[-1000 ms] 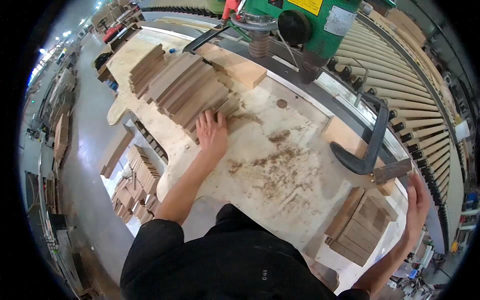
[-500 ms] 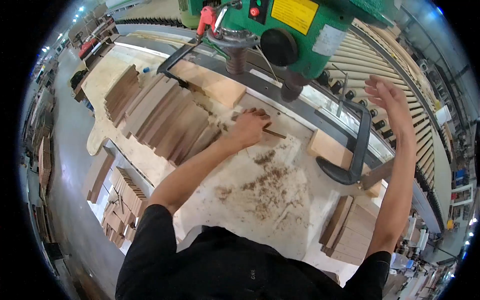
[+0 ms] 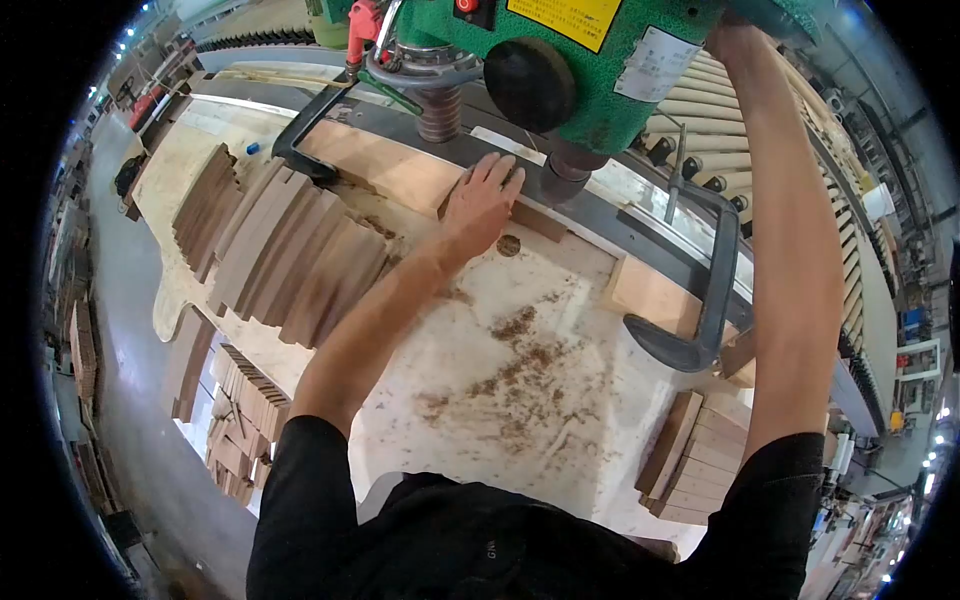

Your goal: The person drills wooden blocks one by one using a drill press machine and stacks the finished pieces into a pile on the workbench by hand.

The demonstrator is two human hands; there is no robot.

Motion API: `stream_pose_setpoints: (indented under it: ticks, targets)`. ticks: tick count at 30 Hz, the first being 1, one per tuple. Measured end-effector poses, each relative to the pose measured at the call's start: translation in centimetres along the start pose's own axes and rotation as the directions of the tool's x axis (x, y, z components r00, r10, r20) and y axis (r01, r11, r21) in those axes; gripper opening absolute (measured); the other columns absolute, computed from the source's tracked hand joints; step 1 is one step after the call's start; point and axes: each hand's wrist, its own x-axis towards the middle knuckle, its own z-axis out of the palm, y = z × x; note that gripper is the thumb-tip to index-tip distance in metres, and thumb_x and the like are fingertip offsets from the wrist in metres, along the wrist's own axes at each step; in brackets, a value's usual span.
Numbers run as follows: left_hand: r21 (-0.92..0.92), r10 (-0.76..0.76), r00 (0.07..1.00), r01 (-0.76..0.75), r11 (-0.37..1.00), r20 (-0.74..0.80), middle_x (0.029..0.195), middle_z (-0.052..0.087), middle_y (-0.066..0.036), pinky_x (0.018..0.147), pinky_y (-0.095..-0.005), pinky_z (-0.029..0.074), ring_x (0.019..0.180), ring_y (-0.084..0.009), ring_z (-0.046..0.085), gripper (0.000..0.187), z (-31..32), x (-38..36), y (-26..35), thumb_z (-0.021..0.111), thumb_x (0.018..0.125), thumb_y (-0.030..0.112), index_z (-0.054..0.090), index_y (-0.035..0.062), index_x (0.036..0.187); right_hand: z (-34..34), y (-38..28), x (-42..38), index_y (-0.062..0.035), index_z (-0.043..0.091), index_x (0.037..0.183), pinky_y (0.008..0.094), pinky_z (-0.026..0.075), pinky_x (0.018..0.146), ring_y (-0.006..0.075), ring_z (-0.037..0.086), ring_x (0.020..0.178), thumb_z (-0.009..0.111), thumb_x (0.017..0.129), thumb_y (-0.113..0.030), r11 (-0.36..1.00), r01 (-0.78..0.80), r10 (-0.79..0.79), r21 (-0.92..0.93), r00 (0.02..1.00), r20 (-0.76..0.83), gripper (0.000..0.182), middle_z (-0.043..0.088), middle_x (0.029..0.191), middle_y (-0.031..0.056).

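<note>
My left hand [image 3: 485, 205] lies over a narrow brown wooden piece [image 3: 540, 220], its fingers reaching across the top and holding the piece against the back fence. One end of the piece shows to the right of the hand, below the spindle [image 3: 565, 175] of a green drilling machine [image 3: 600, 100]. A round hole [image 3: 509, 245] with dust in it is just in front. My right hand [image 3: 738, 42] is raised at the machine's upper right side; its fingers are hidden behind the green housing.
Curved wooden pieces [image 3: 290, 250] stand in rows on the left. Black clamps [image 3: 725, 290] grip the board at both sides, near pale wooden blocks [image 3: 655, 295]. Sawdust [image 3: 520, 370] covers the middle. More blocks [image 3: 700, 460] are stacked at right, with rollers [image 3: 800, 190] behind.
My left hand has moved back to the fence with the wooden piece. My right hand has gone from open in the air up to the machine's side. The view has shifted slightly.
</note>
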Motion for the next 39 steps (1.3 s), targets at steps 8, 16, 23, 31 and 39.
stream_pose_setpoints:
  ticks: [8, 16, 23, 31, 39]
  targets:
    - [0.033, 0.113, 0.979, -0.120, 0.992, 0.171, 0.143, 0.049, -0.018, 0.113, -0.0466, 0.036, 0.135, -0.0362, 0.044, 0.053, 0.1, -0.6, -1.6, 0.063, 0.088, 0.015, 0.048, -0.0005, 0.136, 2.7, -0.7, 1.5, 0.0023, 0.054, 0.124, 0.0553, 0.044, 0.103, 0.0386, 0.055, 0.120, 0.054, 0.100, -0.041, 0.971, 0.099, -0.088, 0.217, 0.994, -0.058, 0.050, 0.060, 0.122, 0.0204]
    - [0.047, 0.076, 0.976, -0.087, 0.995, 0.206, 0.147, 0.046, -0.016, 0.116, -0.0428, 0.034, 0.139, -0.0317, 0.041, 0.057, -0.2, -0.5, -1.5, 0.065, 0.088, 0.015, 0.047, -0.0002, 0.140, -10.7, -1.4, -4.8, 0.0072, 0.054, 0.116, 0.0728, 0.029, 0.111, 0.0514, 0.042, 0.132, 0.054, 0.099, -0.042, 0.703, -0.216, -0.200, 0.678, 0.855, 0.479, 0.052, 0.057, 0.118, 0.0304]
    - [0.073, 0.074, 0.972, -0.092, 0.993, 0.224, 0.146, 0.048, -0.015, 0.116, -0.0400, 0.034, 0.139, -0.0302, 0.041, 0.057, 0.6, -0.3, -1.9, 0.066, 0.088, 0.016, 0.047, 0.0007, 0.140, -13.8, 7.8, -14.9, 0.0095, 0.058, 0.119, 0.0436, 0.054, 0.101, 0.0327, 0.063, 0.117, 0.048, 0.105, -0.019, 0.997, -0.055, 0.061, 0.054, 0.990, -0.131, 0.033, 0.063, 0.123, 0.0238]
    - [0.080, 0.100, 0.965, -0.123, 0.989, 0.244, 0.147, 0.046, -0.014, 0.118, -0.0393, 0.033, 0.140, -0.0300, 0.040, 0.057, 0.8, -0.3, -2.0, 0.065, 0.089, 0.021, 0.047, 0.0019, 0.139, -9.6, 18.0, -13.7, -0.0042, 0.068, 0.119, 0.0301, 0.049, 0.083, 0.0177, 0.066, 0.090, 0.063, 0.097, -0.028, 0.710, 0.047, 0.025, -0.702, 0.995, 0.092, 0.033, 0.074, 0.100, 0.0124]
    - [0.088, 0.100, 0.966, -0.124, 0.988, 0.239, 0.147, 0.047, -0.012, 0.118, -0.0379, 0.032, 0.139, -0.0289, 0.040, 0.055, 0.5, -0.6, -1.8, 0.066, 0.088, 0.022, 0.050, 0.0022, 0.136, -5.1, 22.2, -9.3, -0.0072, 0.069, 0.112, 0.0471, 0.050, 0.085, 0.0443, 0.063, 0.099, 0.056, 0.096, -0.045, 0.465, 0.082, 0.043, -0.882, 0.992, 0.115, 0.043, 0.068, 0.101, 0.0252]
